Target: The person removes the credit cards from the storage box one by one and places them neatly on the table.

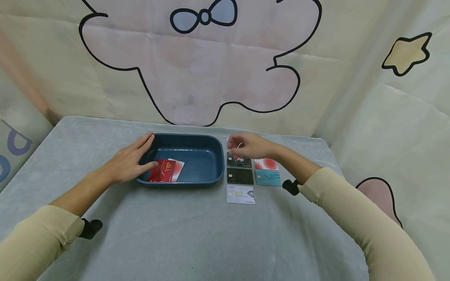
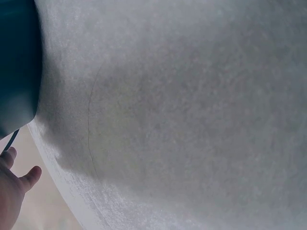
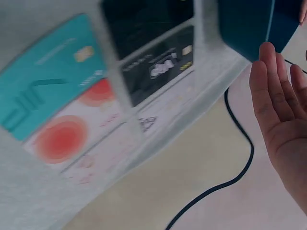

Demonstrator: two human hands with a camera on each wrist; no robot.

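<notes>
Hands at blue tray and card grid on grey desk

Left hand (image 1: 128,162) rests flat on the near-left rim of the blue tray (image 1: 211,146), fingers straight and relaxed, fingertips reaching over the rim beside the red VIP card (image 1: 162,171), gripping nothing. Red VIP card lies inside the tray at its near-left corner, on top of a white card with red print (image 1: 178,166). Right hand (image 1: 247,145) hovers just right of the tray over the far end of the card grid, fingers loosely curled downward; head view does not show clearly whether they pinch a card, cannot tell. In the right wrist view the palm (image 3: 283,120) looks open with straight fingers, frame blurred.

Cards laid on the grey desk (image 1: 175,242) right of the tray: black VIP card (image 1: 240,160) partly under the right hand, second black card (image 1: 240,176) below it, white VIP card (image 1: 240,194) nearest the person, white card with red circles (image 1: 266,164), teal VIP card (image 1: 268,178) just beside the second black one. Cards sit close, apart from the tray. Beige sleeves on both arms. Cartoon-print cloth backdrop (image 1: 197,70) behind the desk
</notes>
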